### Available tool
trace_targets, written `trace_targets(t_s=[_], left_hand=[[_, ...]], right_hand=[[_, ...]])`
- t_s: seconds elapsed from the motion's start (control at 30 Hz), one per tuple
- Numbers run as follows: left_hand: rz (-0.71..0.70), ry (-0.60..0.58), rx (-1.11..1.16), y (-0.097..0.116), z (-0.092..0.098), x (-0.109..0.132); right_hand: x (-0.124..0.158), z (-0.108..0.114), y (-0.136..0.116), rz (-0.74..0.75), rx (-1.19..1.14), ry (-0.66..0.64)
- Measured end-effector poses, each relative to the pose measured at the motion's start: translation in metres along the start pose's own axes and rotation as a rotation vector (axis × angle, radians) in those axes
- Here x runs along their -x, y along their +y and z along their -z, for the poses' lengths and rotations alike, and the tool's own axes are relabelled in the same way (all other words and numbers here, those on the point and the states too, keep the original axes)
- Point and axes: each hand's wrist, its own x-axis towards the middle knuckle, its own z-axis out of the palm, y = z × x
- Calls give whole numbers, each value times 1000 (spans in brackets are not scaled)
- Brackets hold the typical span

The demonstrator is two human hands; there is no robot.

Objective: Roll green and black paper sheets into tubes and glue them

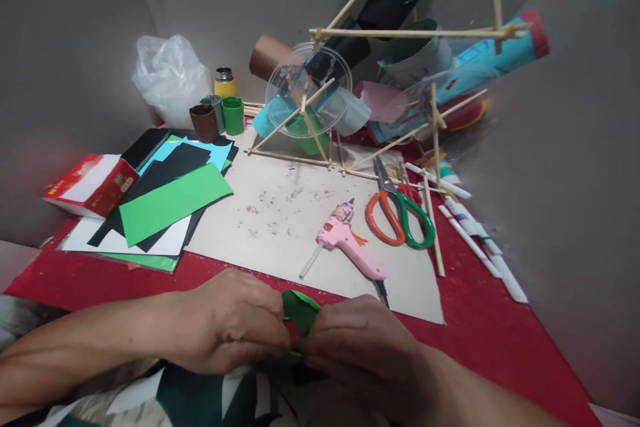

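Note:
Close to my body, at the table's front edge, a small curled piece of green paper (302, 309) is pinched between both hands. My left hand (235, 320) is closed on its left side, and my right hand (357, 333) grips its right side. The fingers cover much of the paper, so its full shape is hidden. Beyond my right hand lies a pink glue gun (345, 240) with a clear glue stick in its back. Scissors (400, 217) with one orange and one green handle rest right of it.
A stick frame (290, 159) with clear plastic discs and paper tubes rises at the back and overhangs the right. Coloured paper sheets (175, 203) and a red box (93, 183) lie left. Paper cups (203, 121), a yellow bottle (226, 85) and a plastic bag (170, 80) stand behind; white rods (470, 240) lie right.

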Motion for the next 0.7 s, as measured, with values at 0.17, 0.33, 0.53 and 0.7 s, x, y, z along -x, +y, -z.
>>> trace_targets(t_s=[0.17, 0.33, 0.53, 0.7], left_hand=[[23, 24, -190, 8, 0, -4], [62, 81, -403, 16, -5, -9], [225, -23, -204, 16, 16, -6], [342, -72, 3, 11, 21, -1]], right_hand=[[-2, -1, -1, 56, 36, 130], [-1, -2, 0, 32, 51, 188], [-3, 8, -2, 15, 99, 123], [-7, 12, -1, -47, 83, 86]])
